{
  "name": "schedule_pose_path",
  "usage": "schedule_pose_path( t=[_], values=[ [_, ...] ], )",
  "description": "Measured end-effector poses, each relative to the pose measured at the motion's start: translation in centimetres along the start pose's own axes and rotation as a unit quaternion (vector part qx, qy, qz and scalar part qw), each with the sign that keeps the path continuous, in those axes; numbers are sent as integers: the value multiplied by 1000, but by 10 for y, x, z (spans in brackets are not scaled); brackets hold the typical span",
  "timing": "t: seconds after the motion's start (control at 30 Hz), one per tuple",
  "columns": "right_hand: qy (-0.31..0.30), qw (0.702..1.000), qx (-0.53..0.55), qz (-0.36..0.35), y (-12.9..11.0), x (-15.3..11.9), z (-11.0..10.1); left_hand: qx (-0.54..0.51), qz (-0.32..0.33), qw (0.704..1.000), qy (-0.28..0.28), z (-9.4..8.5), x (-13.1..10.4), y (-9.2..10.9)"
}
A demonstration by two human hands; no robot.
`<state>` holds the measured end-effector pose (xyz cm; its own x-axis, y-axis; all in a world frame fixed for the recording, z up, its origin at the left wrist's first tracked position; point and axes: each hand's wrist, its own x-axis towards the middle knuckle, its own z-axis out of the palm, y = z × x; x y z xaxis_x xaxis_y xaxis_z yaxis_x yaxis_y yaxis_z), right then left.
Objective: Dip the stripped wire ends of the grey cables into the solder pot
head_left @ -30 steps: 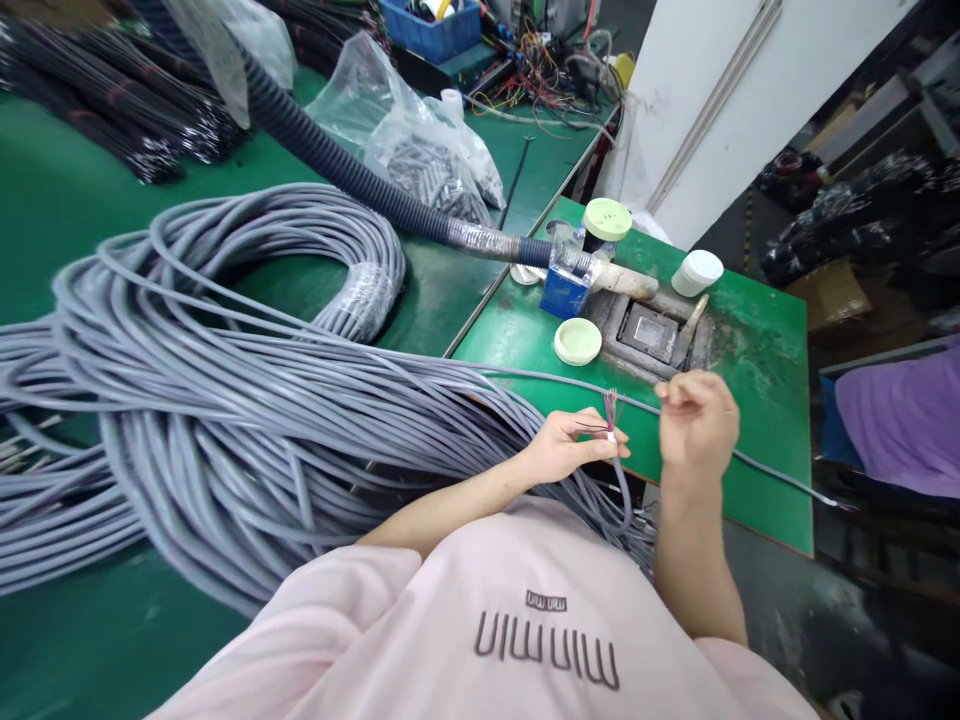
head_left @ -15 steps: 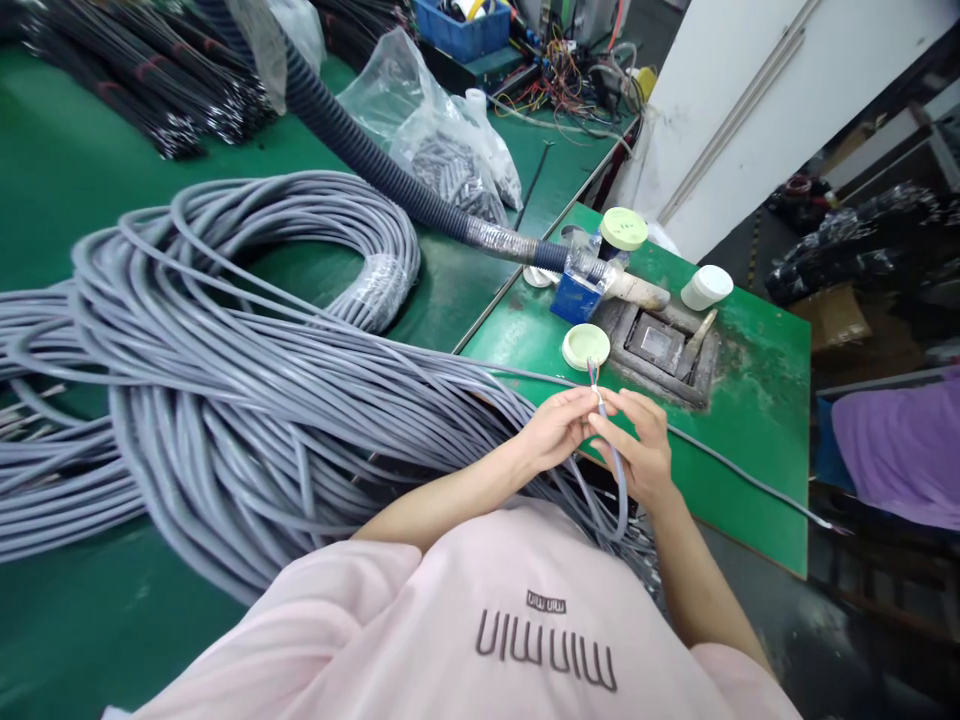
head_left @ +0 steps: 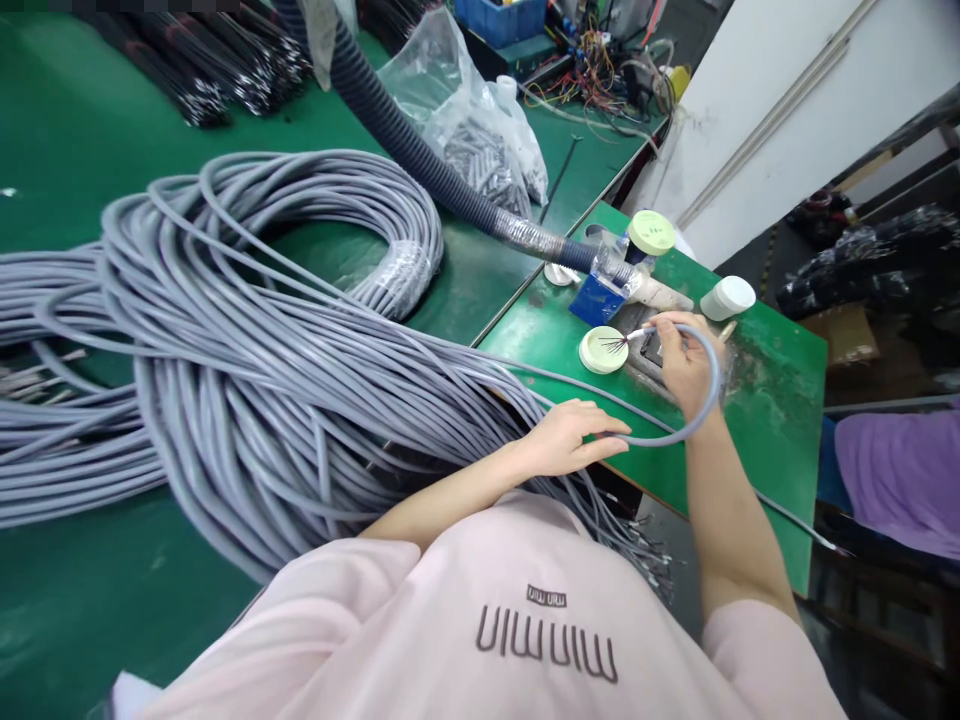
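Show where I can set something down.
Mostly bare: the green board between white jar, right forearm and loose cable; green table between black bundles and grey coil. Crowded: around the right hand, with upturned lid, blue box and held cable.

Blue bin (head_left: 501, 22): sits at twelve o'clock, tangled wires (head_left: 598, 68) at one.
Cardboard box (head_left: 844, 338): rests at three o'clock.
Purple clothing (head_left: 896, 480): a co-worker's, between three and four.

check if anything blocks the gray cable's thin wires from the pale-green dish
Nothing visible does. The thin wires overlap the pale-green dish in view; the right hand holds the gray cable near them. Contact is unclear.
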<state>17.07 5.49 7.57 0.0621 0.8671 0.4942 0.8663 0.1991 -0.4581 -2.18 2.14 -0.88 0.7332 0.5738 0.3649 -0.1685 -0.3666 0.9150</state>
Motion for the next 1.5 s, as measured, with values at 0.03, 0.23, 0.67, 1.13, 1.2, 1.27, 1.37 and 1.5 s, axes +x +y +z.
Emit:
schedule_pose_path(
  t=[0.03, 0.23, 0.67, 1.13, 1.2, 1.27, 1.37, 1.5],
  values=[
    [-2, 1000, -1, 2, 3, 2, 3, 2, 1, 1000, 2, 0, 0, -1],
    [-47, 998, -42, 14, 19, 5, 17, 12, 4, 1000, 4, 3, 1, -10],
    [-55, 997, -51, 9, 21, 3, 34, 35, 20, 999, 6, 6, 3, -17],
    [13, 997, -66, 36, 37, 1, -6, 136, 31, 990, 18, 1, 3, -15],
    [35, 994, -88, 51, 49, -2, -25, 154, 36, 987, 30, 0, 4, -15],
    [50, 989, -122, 62, 64, -7, -41, 164, 37, 985, 39, 1, 4, -16],
    [50, 979, -184, 71, 85, -14, -57, 169, 42, 983, 54, 3, 4, -18],
    [57, 970, -221, 89, 107, -19, -63, 170, 54, 981, 70, 6, 5, -20]
  ],
)
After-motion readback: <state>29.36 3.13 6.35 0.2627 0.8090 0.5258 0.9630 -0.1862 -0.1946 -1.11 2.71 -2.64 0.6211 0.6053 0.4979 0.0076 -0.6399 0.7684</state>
